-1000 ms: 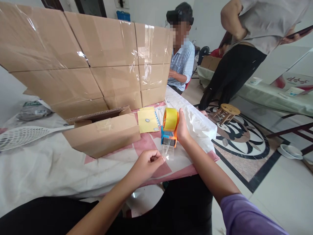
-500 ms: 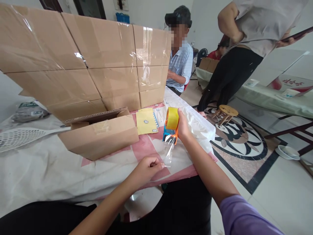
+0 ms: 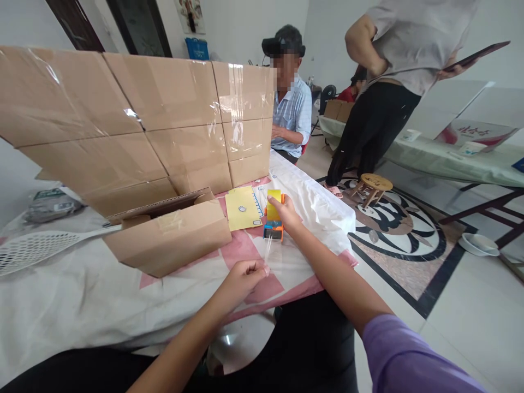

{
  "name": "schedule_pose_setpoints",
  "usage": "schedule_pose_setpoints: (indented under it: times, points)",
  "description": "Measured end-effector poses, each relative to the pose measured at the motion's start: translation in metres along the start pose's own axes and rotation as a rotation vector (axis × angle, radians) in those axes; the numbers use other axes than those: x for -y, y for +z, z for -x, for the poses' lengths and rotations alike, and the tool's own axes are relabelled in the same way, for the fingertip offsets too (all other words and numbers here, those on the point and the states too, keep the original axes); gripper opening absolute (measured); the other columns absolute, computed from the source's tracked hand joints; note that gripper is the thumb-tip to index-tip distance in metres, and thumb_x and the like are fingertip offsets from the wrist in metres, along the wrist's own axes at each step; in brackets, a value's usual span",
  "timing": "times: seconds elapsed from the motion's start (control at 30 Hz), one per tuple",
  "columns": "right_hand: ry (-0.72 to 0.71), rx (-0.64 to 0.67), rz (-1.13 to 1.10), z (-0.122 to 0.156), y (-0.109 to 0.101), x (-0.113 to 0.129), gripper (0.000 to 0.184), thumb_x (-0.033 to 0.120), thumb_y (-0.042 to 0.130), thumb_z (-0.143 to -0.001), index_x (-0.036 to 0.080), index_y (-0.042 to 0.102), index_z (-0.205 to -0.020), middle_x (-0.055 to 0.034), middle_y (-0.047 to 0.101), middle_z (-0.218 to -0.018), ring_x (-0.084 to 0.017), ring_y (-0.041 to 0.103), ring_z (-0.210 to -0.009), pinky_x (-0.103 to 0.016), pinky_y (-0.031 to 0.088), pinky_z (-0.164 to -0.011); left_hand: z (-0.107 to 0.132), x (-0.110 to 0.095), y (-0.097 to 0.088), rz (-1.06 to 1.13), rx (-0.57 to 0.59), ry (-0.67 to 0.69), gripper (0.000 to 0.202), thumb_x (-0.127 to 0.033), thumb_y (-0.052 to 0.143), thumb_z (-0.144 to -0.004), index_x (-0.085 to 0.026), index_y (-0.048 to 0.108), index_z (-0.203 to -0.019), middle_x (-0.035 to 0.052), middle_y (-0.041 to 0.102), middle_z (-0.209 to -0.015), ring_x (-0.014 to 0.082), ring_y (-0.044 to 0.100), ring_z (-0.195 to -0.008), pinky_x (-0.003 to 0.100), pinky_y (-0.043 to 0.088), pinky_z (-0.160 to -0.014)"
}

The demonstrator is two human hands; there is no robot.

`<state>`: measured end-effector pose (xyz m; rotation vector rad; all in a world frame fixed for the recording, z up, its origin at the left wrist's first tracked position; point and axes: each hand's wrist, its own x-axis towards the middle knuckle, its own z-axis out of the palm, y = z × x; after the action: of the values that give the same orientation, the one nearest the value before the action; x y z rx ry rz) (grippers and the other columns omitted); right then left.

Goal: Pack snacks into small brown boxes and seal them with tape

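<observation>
My right hand (image 3: pixel 286 212) is wrapped round a tape dispenser (image 3: pixel 273 229) with orange and blue parts and a yellow roll, held over the table. A strip of clear tape (image 3: pixel 268 250) stretches from it toward me. The strip's free end is pinched in my left hand (image 3: pixel 244 279), fingers closed. Left of my hands stands a cardboard box (image 3: pixel 176 234) with its top flaps raised. Between box and dispenser is a flat yellow patch with a blue scalloped edge (image 3: pixel 241 208); I cannot tell whether it is paper or print.
Stacked, taped cartons (image 3: pixel 176 98) form a wall behind the box. A white perforated paddle (image 3: pixel 49 248) lies at left beside a plastic-wrapped bundle (image 3: pixel 53 206). Across the table sits a person in a headset (image 3: pixel 292 109); another stands (image 3: pixel 380 93) near a wooden stool (image 3: pixel 372 183).
The dispenser has turned and come slightly left and lower in my right hand. My left hand keeps its pinch on the tape end. The view has tilted up a little.
</observation>
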<state>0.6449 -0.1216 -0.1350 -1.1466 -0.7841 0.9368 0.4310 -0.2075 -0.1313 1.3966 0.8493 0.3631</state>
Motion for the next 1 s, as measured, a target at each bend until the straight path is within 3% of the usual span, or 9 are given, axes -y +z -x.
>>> schedule_pose_setpoints:
  times: [0.17,0.3,0.43,0.6,0.73,1.0]
  points:
    - [0.072,-0.056,0.025,-0.002,0.001,-0.017,0.041,0.044,0.080,-0.076,0.025,0.047,-0.091,0.0004,0.067,-0.074,-0.020,0.066,-0.058,-0.035,0.057,-0.053,0.006,-0.013,-0.005,0.092,-0.033,-0.068,0.045,-0.054,0.068,-0.068,-0.020,0.040,-0.065,-0.0083,0.029,-0.057,0.0070,0.023,-0.053,0.025,0.016,-0.053]
    - [0.051,-0.054,-0.003,0.000,0.000,-0.027,0.042,0.048,0.079,-0.076,0.025,0.047,-0.092,0.0010,0.066,-0.071,-0.020,0.067,-0.059,-0.034,0.057,-0.055,0.006,-0.016,-0.007,0.153,-0.001,-0.101,0.040,-0.050,0.066,-0.066,-0.020,0.040,-0.065,-0.0091,0.029,-0.055,0.0061,0.021,-0.050,0.025,0.013,-0.052]
    - [-0.010,-0.034,-0.031,0.009,-0.001,-0.034,0.042,0.053,0.074,-0.079,0.025,0.047,-0.097,0.0015,0.066,-0.071,-0.021,0.069,-0.062,-0.034,0.058,-0.058,-0.006,-0.003,-0.001,0.146,0.032,-0.132,0.032,-0.046,0.063,-0.063,-0.020,0.045,-0.066,-0.0085,0.031,-0.052,0.0067,0.025,-0.047,0.025,0.013,-0.050]
    - [-0.038,0.039,-0.028,0.021,0.000,-0.035,0.042,0.055,0.073,-0.080,0.022,0.053,-0.097,-0.0016,0.069,-0.072,-0.020,0.069,-0.066,-0.032,0.057,-0.064,-0.016,0.018,0.006,0.120,-0.059,-0.096,0.029,-0.036,0.064,-0.063,-0.020,0.041,-0.056,-0.0066,0.036,-0.047,0.0085,0.034,-0.048,0.024,0.021,-0.049]
    - [0.000,0.081,-0.015,0.020,-0.001,-0.035,0.041,0.056,0.070,-0.083,0.018,0.058,-0.091,-0.0078,0.072,-0.074,-0.021,0.070,-0.067,-0.029,0.055,-0.060,-0.013,0.028,-0.002,0.137,-0.045,-0.130,0.030,-0.040,0.062,-0.070,-0.020,0.045,-0.056,-0.0035,0.046,-0.047,0.0096,0.039,-0.044,0.025,0.026,-0.047]
    - [-0.009,0.054,-0.030,0.018,0.004,-0.037,0.045,0.060,0.072,-0.079,0.019,0.059,-0.091,-0.0060,0.071,-0.072,-0.022,0.071,-0.068,-0.032,0.057,-0.065,-0.015,0.035,-0.018,0.076,0.026,-0.212,0.036,-0.049,0.063,-0.078,-0.017,0.054,-0.065,-0.0009,0.055,-0.052,0.0080,0.040,-0.040,0.024,0.022,-0.044]
